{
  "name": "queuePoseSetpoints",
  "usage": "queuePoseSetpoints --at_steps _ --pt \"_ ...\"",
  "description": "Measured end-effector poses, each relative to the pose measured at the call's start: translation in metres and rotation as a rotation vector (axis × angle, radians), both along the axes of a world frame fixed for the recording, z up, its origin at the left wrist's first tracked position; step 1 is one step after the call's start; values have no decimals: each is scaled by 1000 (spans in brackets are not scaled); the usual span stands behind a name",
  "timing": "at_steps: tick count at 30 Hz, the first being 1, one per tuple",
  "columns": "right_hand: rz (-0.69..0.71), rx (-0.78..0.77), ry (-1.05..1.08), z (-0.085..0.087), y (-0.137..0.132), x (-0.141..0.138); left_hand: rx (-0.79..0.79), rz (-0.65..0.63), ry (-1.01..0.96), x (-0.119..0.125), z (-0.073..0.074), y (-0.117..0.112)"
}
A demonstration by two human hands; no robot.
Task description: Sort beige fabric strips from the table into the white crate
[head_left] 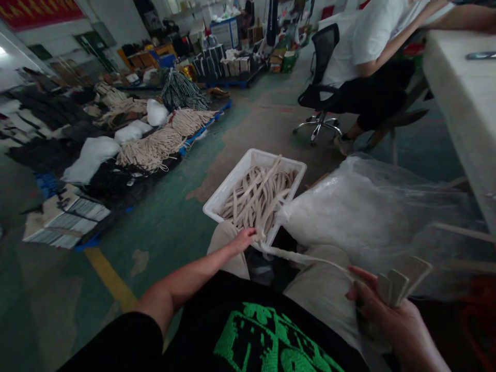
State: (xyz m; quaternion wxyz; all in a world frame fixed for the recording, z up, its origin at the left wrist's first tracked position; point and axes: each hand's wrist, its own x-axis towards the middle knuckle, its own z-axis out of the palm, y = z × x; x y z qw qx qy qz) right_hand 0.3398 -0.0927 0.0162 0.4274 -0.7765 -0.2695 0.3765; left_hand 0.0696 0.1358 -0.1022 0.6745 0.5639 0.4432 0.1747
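Observation:
A beige fabric strap (294, 255) stretches across my lap between my two hands. My left hand (245, 239) pinches it at the near rim of a white plastic bin (220, 202). Inside the bin lies a tangled heap of beige straps (256, 196). On the right, my right hand (382, 305) grips the other end of the strap, and several flat folded strap pieces (405, 281) stick up from the same hand. Part of its fingers is hidden behind the palm.
Clear plastic sheeting (372, 201) bulges right of the bin. Beyond it, a person in a white shirt (372, 46) sits on a black office chair (323, 67) at a white table (461, 77). On the left, pallets hold bundled cords (155, 147) and a strapped stack (65, 217).

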Motion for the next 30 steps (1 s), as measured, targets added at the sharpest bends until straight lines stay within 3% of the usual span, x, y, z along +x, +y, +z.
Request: queuePoseSetpoints --at_steps 2,3,5,8,11,13,16,18,20,22,26,30 --pt "170 -103 43 -23 -2 -13 -14 230 29 0 8 33" --pt "274 -138 62 -33 0 -23 -12 277 33 2 12 51" --pt "474 -171 50 -45 9 -46 2 322 36 10 21 87" --pt "696 -166 -42 -48 40 -73 54 368 48 30 37 140" --pt "753 -114 -127 -41 82 -82 128 373 68 53 53 192" --pt "761 -134 -231 -39 104 -78 290 297 178 67 59 220" --pt "695 -248 -422 -43 115 -59 512 250 448 77 52 242" --pt "582 -316 -489 -53 104 -40 504 178 573 78 34 237" --pt "420 -359 -515 -68 83 -21 402 38 642 77 8 216" --pt "241 -357 -516 -85 60 -6 285 -116 691 74 -22 185" --pt "-32 -191 -483 -114 31 2 122 -363 801 71 -77 108" --pt "-67 -153 -489 -124 32 0 80 -497 926 69 -109 44"
